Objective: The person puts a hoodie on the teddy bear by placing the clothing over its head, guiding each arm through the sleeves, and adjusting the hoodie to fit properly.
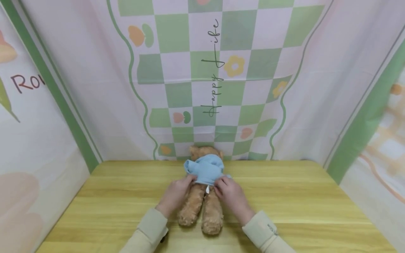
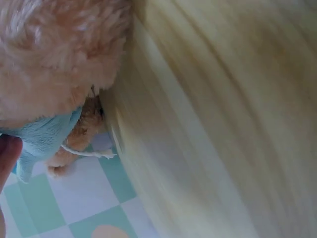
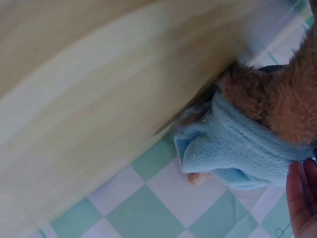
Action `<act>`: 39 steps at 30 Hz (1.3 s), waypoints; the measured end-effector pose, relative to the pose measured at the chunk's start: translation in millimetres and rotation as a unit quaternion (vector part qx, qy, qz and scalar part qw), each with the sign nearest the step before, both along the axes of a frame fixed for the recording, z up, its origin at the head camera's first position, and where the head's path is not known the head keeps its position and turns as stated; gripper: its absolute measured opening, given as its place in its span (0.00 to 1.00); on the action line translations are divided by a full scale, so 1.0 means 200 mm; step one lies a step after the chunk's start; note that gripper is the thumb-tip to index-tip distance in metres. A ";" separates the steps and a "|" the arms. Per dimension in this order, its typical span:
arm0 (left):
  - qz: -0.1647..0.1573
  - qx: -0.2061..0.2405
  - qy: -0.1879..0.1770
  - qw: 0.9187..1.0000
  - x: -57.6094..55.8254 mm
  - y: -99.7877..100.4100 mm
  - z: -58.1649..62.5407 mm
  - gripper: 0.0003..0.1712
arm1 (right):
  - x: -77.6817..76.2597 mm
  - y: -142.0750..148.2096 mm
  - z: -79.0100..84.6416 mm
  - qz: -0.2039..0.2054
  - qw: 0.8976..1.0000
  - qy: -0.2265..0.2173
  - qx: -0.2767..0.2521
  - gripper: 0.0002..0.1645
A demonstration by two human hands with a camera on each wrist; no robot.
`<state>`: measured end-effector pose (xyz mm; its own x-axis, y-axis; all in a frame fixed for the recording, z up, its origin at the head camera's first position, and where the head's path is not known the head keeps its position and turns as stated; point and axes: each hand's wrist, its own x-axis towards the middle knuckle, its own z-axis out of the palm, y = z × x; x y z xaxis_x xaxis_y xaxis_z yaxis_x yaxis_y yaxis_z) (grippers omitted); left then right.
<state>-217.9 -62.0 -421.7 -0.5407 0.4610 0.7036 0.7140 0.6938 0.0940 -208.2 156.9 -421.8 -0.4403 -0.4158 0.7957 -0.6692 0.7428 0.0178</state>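
Head view: I'm watching the left hand point(image 1: 175, 193) and right hand point(image 1: 232, 196) pinching the teddy bear's point(image 1: 212, 216) blue fleece top point(image 1: 207, 170) by its hem, likely soft, light, best held there.

Left sleeve point(image 1: 139, 243) and right sleeve point(image 1: 277, 245) pale beige, long, each with a wide cuff at the wrist. Right cuff point(image 1: 257, 226) bears a small dark marking point(image 1: 271, 228), illegible. Left hand point(image 1: 175, 194) and right hand point(image 1: 232, 196) bare.

Bare left hand point(image 1: 177, 192) and bare right hand point(image 1: 232, 195), both in a pinch, angled inward from cream fabric sleeves point(image 1: 148, 229)
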 end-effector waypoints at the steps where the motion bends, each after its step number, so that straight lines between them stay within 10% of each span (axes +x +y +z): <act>1: 0.004 -0.003 -0.001 1.000 0.00 0.00 0.00 0.10 | 0.00 0.00 0.00 0.000 1.000 -0.001 -0.001 0.13; 10: 0.091 -0.120 0.089 0.985 0.01 0.05 0.03 0.11 | 0.00 -0.01 0.02 0.023 0.999 -0.029 0.009 0.14; 19: 0.056 -0.078 0.067 0.993 0.03 0.06 0.04 0.04 | 0.01 -0.06 0.01 -0.061 0.992 -0.106 -0.019 0.18; 34: 0.008 -0.038 -0.004 0.999 0.05 0.12 0.03 0.02 | -0.08 -0.02 0.02 -0.077 0.991 0.076 0.074 0.12; 39: 0.007 -0.034 -0.022 0.999 0.06 0.11 0.02 0.03 | -0.08 0.02 0.03 -0.038 0.994 0.060 0.086 0.17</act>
